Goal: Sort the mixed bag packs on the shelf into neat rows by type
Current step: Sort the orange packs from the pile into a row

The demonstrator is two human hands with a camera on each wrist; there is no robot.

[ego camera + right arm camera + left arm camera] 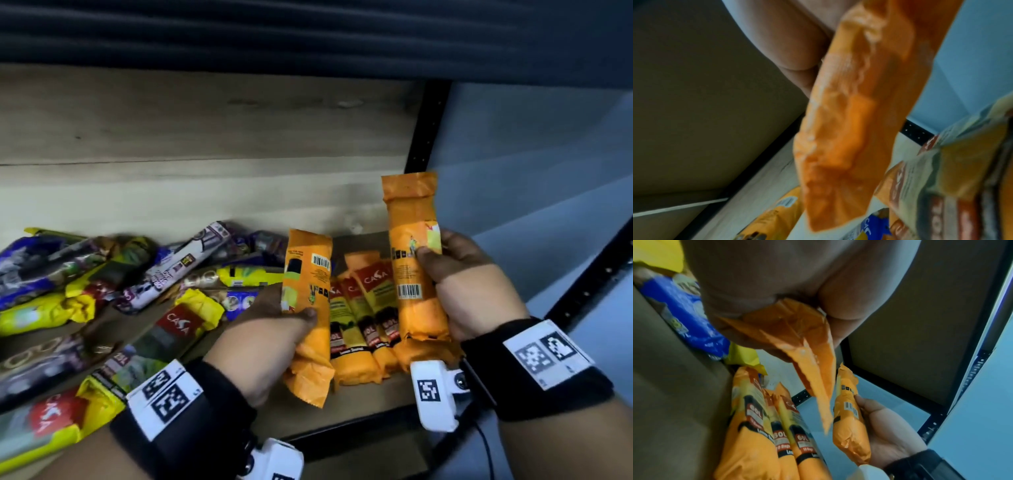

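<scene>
The person is holding one orange pack in each hand above the right end of the shelf (205, 192). The left hand (270, 339) is gripping the left orange pack (308, 308) at mid-length, thumb pressing across the printed face, the other fingers hidden behind it. The right hand (469, 284) is gripping the right orange pack (414, 260), thumb curling onto the front, remaining fingers wrapping the far side. Both packs are being held upright, barcode side facing out, probably to confirm the type matches. Between them, a row of orange packs (363, 325) is lying side by side on the shelf, label up; the held packs likely belong there. The mixed pile (102, 284) of yellow, blue and purple packs is lying unsorted to the left.
</scene>
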